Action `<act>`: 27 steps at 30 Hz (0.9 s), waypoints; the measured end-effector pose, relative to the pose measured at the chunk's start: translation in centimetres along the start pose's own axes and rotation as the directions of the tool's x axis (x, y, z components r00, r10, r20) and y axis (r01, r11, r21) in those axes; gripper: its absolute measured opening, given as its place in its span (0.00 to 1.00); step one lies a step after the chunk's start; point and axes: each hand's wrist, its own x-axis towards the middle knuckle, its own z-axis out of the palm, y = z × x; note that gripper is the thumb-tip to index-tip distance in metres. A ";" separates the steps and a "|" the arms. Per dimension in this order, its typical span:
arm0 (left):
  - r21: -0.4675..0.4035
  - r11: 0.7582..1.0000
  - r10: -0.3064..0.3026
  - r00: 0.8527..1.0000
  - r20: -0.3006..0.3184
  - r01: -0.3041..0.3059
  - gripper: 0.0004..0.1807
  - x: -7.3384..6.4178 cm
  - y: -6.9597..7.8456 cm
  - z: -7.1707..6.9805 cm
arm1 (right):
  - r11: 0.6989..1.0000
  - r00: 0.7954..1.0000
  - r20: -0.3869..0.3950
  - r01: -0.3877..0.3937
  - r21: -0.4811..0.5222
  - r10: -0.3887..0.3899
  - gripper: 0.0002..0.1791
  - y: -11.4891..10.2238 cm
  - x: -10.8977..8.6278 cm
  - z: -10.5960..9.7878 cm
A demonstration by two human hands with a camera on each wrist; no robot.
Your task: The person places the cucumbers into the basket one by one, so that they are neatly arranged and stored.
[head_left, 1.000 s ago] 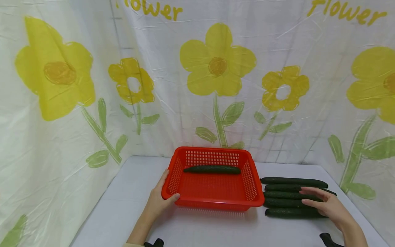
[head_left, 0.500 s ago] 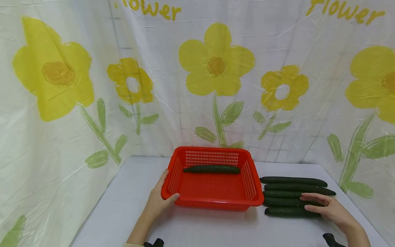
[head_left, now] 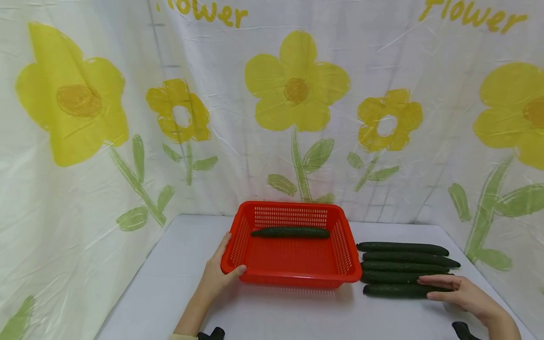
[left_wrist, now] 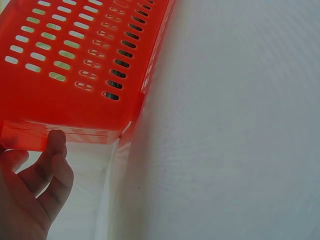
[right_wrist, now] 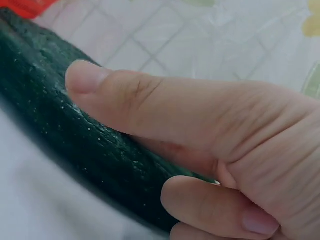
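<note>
A red perforated plastic basket (head_left: pixel 293 278) stands on the white table, with a dark green cucumber (head_left: pixel 291 232) lying along its back. My left hand (head_left: pixel 214 276) grips the basket's left side, thumb over the front corner of the rim; the left wrist view shows its fingers curled under the rim. To the right of the basket, several cucumbers (head_left: pixel 403 257) lie side by side. My right hand (head_left: pixel 469 295) is at the right part of the nearest cucumber (head_left: pixel 395 291), thumb on the near side and fingers on the far side. In the right wrist view, the thumb overlaps this cucumber (right_wrist: pixel 75 130).
The white tabletop (head_left: pixel 297 314) stretches in front of the basket. A pale curtain (head_left: pixel 238 156) printed with yellow flowers hangs behind and along both sides. Black pieces of gear (head_left: pixel 211 333) sit at my wrists.
My right hand has moved toward me and slightly right, from over the middle cucumbers to the nearest one. My left hand keeps its grip on the basket, which stays in place.
</note>
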 end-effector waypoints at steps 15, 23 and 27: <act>-0.002 1.000 -0.008 1.000 -0.002 0.008 0.55 0.1 -0.1 0.0 | 0.969 0.993 0.049 0.112 -0.218 -0.104 0.19 -0.7 0.9 0.5; -0.005 1.000 -0.019 1.000 0.011 0.019 0.55 0.1 -0.1 0.1 | 0.997 0.990 0.140 0.020 0.073 -0.030 0.17 0.4 0.3 0.8; -0.005 1.000 -0.020 1.000 0.012 0.020 0.54 0.1 -0.1 0.0 | 0.998 0.988 0.142 0.053 0.038 -0.058 0.19 0.5 0.3 0.8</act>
